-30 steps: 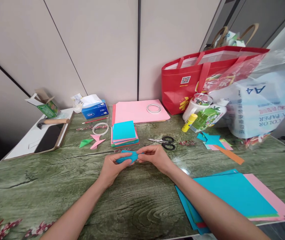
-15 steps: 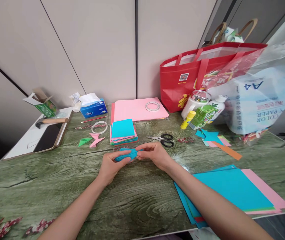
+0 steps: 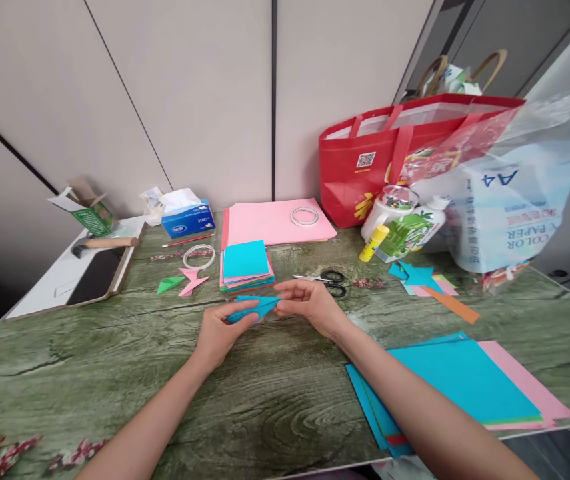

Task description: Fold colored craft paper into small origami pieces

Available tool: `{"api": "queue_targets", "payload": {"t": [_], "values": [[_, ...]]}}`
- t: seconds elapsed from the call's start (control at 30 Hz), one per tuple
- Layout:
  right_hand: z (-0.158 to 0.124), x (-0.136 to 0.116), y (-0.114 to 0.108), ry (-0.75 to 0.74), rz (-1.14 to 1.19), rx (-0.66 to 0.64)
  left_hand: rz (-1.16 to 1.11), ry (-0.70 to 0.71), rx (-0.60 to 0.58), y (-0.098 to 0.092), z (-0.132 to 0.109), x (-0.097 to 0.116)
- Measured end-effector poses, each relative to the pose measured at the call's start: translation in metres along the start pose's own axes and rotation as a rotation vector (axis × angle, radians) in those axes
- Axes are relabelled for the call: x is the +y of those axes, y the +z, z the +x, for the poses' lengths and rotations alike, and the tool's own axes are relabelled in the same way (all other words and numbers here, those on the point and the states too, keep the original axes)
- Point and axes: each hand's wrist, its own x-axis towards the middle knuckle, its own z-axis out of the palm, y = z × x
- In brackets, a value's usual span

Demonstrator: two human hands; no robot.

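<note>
Both my hands hold a folded piece of blue paper (image 3: 253, 307) just above the green wood-grain table (image 3: 115, 353). My left hand (image 3: 222, 330) grips its left end with fingers closed round it. My right hand (image 3: 309, 303) pinches the pointed right end between thumb and fingers. Directly behind the hands lies a stack of small coloured squares (image 3: 245, 265) with a blue one on top. Black-handled scissors (image 3: 327, 279) lie just beyond my right hand.
Large blue and pink sheets (image 3: 465, 383) lie at the right front. Pink paper (image 3: 277, 221) with a tape ring, a tissue box (image 3: 188, 220), a glue stick (image 3: 373, 244), a red bag (image 3: 389, 160) and a paper pack (image 3: 509, 200) stand behind. Folded green and pink shapes (image 3: 182, 283) lie left.
The blue paper has gone from a rounded bundle to a flatter, pointed shape between my hands. My right hand has shifted slightly up and away.
</note>
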Motion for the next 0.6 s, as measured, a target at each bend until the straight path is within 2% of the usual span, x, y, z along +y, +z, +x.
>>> {"api": "queue_targets", "payload": {"t": [0.2,0.6], "values": [[0.0008,0.0017,-0.0019,0.030,0.032,0.013,0.066,0.040,0.015,-0.0010,-0.0001,0.0008],[-0.0002,-0.0028,0.0012,0.072,0.040,0.041,-0.103,-0.086,0.002,0.0059,-0.0025,-0.0026]]}}
